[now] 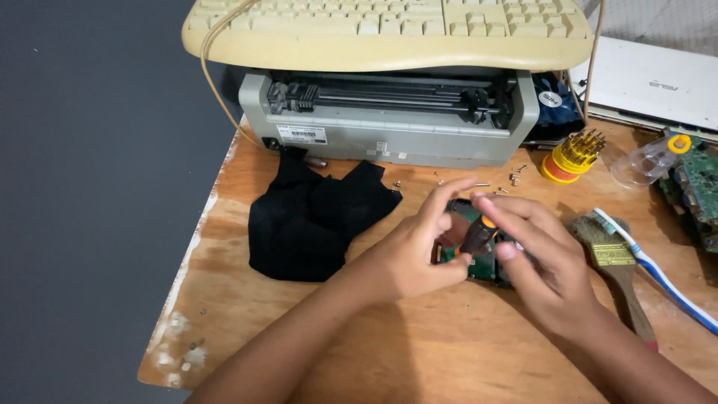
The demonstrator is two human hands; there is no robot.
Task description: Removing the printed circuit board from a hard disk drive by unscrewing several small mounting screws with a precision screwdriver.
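Both hands met over the green circuit board point(482, 263) lying under the fingertips. The right hand point(542, 258) pinched the small screwdriver point(477, 236) upright for control; the left hand point(419, 251) apparently steadied its tip, fingers curled.

A single head-worn camera looks steeply down and forward over a plywood table point(419, 352), close enough that both forearms enter from the bottom edge of the frame. The left hand point(415, 251) and right hand point(542, 258) meet just right of centre. The view faces the far side of the table, where a grey printer point(389, 135) and a cream keyboard point(389, 30) fill the top. Dark floor point(90, 202) takes up the left third. No second view overlaps it.
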